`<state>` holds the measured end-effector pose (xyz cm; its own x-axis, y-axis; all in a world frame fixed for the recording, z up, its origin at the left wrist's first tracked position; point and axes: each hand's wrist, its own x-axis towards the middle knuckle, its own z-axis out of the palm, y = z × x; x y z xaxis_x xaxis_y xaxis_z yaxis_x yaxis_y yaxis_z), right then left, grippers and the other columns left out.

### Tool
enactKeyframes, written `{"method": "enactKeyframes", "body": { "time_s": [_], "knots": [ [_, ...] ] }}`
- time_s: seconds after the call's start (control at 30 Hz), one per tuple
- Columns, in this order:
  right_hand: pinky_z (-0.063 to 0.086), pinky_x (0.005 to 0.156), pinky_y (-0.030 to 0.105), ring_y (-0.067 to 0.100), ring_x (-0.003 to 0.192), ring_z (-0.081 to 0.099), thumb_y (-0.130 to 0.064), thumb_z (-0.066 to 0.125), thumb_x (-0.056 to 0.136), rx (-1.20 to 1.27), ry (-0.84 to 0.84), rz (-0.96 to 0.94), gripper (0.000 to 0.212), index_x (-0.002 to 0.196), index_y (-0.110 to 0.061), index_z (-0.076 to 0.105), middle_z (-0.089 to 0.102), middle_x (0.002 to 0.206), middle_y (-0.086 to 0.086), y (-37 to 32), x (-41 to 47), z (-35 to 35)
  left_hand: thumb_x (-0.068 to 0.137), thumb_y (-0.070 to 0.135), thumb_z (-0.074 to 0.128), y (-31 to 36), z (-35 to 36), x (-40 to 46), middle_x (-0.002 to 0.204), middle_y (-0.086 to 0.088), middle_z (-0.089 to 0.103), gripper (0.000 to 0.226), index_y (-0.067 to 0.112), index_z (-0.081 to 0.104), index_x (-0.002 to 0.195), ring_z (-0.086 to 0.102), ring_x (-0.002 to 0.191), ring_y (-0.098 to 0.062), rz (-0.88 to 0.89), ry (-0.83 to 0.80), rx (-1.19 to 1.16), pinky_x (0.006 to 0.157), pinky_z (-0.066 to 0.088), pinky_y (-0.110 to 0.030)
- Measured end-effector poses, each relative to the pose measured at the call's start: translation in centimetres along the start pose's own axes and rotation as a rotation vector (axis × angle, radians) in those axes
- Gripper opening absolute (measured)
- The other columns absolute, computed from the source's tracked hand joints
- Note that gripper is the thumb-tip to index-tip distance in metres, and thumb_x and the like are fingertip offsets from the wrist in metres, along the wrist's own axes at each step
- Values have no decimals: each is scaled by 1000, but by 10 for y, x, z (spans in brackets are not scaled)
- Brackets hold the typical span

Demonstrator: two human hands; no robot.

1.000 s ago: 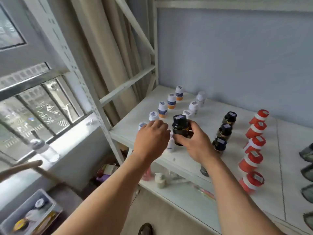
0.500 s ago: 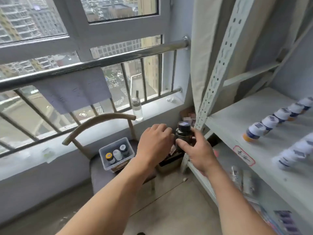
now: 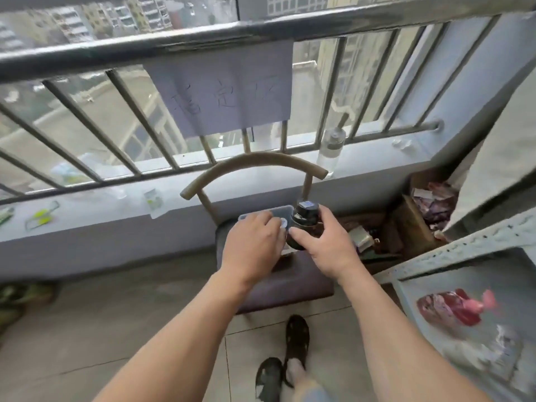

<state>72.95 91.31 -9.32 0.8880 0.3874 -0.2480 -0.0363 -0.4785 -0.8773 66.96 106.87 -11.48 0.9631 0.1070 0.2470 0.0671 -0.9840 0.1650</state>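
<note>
My right hand [image 3: 327, 248] grips a dark bottle [image 3: 304, 219] with a black cap and holds it upright over the right end of a clear plastic bin [image 3: 278, 210]. The bin stands on the dark seat of a chair [image 3: 290, 282] under the window. My left hand [image 3: 252, 245] hovers over the bin with its fingers curled round a small white bottle [image 3: 282, 224]. Only its white cap shows at the fingertips. The two hands almost touch. The left hand hides what is in the bin.
The chair's curved back [image 3: 252, 161] stands against the window sill, where a clear water bottle [image 3: 330, 149] stands. A paper sign [image 3: 220, 91] hangs on the railing. A cardboard box of clutter [image 3: 417, 221] sits right of the chair. The metal shelf's corner [image 3: 464, 248] juts in at right.
I have turned left from the shelf to the chair by the window. Both hands carried their bottles along and now hang over the bin, lower and closer to it.
</note>
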Motion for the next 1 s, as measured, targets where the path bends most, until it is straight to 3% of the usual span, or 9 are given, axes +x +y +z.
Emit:
{"method": "enactKeyframes", "body": {
  "time_s": [0.13,0.3,0.5,0.7,0.87,1.0],
  "knots": [
    [35,74,-3,-4,94,56,-30,77,84,-68,-109,27,45,113,-44,46,60,107,-18,21,52,40,90,30,44,-45,36,2,81,-1,67,30,16,66,74,64,72,-26,-93,-56,57,53,49,-37],
    [36,87,19,10,105,53,-31,77,83,-178,-200,126,56,130,-32,47,57,110,-12,71,113,94,89,29,43,-95,102,2,79,-2,67,31,15,66,74,63,67,-27,-160,-75,57,51,49,-36],
    [37,84,24,12,103,54,-30,77,82,-287,-266,224,58,132,-26,47,56,110,-13,136,162,159,91,32,43,-134,185,-9,83,0,68,34,15,70,79,64,72,-24,-239,-93,39,55,51,-35],
    [43,92,34,23,120,55,-39,77,81,-470,-318,281,66,137,-26,45,59,132,-3,179,172,198,89,32,45,-147,229,-25,82,2,68,32,17,70,77,65,71,-22,-282,-151,31,53,49,-34],
    [45,86,35,25,114,59,-41,74,83,-571,-375,278,58,133,-27,48,64,125,-2,187,176,203,89,31,46,-148,242,-30,83,1,69,30,16,70,78,65,70,-23,-264,-174,3,53,49,-34],
    [46,102,40,20,125,56,-36,73,85,-562,-410,293,64,141,-27,46,60,138,-4,189,177,201,89,33,45,-145,236,-28,83,0,69,32,16,71,80,65,69,-23,-238,-172,1,52,49,-33]
  ]
}}
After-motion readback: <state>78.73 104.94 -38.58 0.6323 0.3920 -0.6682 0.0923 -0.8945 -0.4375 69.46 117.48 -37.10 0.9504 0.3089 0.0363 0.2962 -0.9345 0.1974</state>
